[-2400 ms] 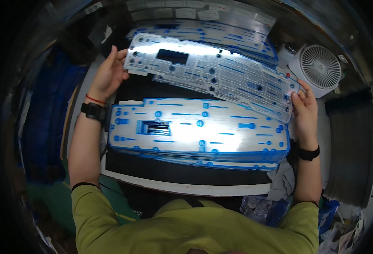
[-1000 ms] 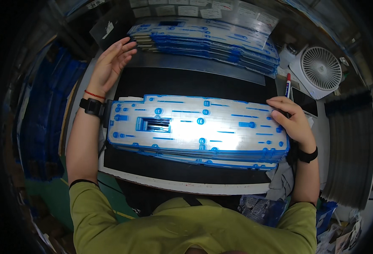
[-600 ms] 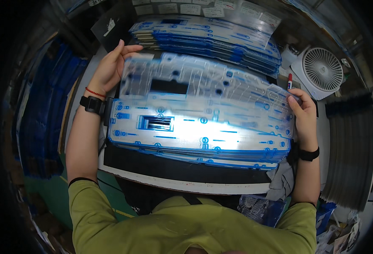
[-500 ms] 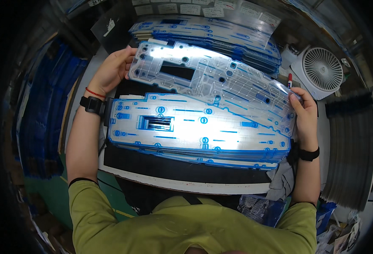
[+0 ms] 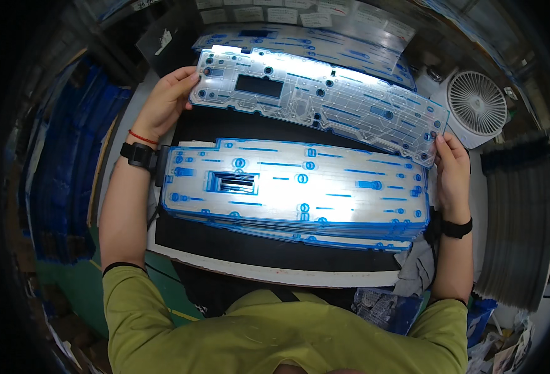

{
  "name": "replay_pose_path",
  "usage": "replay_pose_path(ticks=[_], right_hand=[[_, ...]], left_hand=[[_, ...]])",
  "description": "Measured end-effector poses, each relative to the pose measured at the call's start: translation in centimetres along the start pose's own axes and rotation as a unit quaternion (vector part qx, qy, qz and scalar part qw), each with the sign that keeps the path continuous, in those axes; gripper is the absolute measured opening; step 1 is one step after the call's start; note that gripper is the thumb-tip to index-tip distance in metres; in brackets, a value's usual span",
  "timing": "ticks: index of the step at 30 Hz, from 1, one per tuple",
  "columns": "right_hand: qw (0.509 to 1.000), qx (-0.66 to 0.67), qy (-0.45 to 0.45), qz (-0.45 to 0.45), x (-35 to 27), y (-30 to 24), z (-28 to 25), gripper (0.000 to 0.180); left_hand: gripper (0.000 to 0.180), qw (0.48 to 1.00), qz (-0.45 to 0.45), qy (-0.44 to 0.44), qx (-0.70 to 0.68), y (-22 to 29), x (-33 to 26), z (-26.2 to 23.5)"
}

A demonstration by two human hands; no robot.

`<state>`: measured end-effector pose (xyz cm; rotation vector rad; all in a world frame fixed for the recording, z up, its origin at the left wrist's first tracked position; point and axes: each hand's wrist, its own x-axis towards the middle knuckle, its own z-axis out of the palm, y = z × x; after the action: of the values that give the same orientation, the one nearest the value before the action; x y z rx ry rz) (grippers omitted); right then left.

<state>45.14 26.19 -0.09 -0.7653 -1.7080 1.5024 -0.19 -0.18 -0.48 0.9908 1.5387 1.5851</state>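
A long, see-through keyboard membrane sheet [image 5: 356,109] with fine printed traces, small holes and a rectangular cut-out is stretched between my hands. Its left end is pinched in my left hand [image 5: 170,103]; the lower right corner sits between the fingers and thumb of my right hand [image 5: 453,163]. Nearer to me lies a thick stack of similar blue-edged sheets [image 5: 275,153], shining under the light, with the held sheet beyond its far edge. Behind the held sheet, another stack of blue-marked sheets [image 5: 343,47] is partly covered by it.
The near stack rests on a black mat [image 5: 225,240] over a white-edged table [image 5: 275,274]. A white fan [image 5: 476,103] stands at the back right. A grey cloth [image 5: 417,268] hangs at the front right corner. Tall piles flank me: blue sheets [image 5: 72,168] left, grey sheets [image 5: 515,230] right.
The membrane sheet has moved up and away from the near stack, uncovering that stack's right part. It now looks flatter, and my right hand has shifted its hold to the lower corner.
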Motion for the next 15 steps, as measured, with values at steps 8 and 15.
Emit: replay_pose_path(ticks=[8,15], right_hand=[[1.000,0.018,0.014,-0.014,-0.10,-0.28,0.32,0.019],[0.999,0.048,0.006,-0.025,-0.33,-0.50,0.39,0.019]], left_hand=[[0.029,1.000,0.000,-0.005,-0.019,-0.13,0.04,-0.34],[0.024,0.995,0.048,0.021,-0.083,-0.11,-0.14,-0.43]])
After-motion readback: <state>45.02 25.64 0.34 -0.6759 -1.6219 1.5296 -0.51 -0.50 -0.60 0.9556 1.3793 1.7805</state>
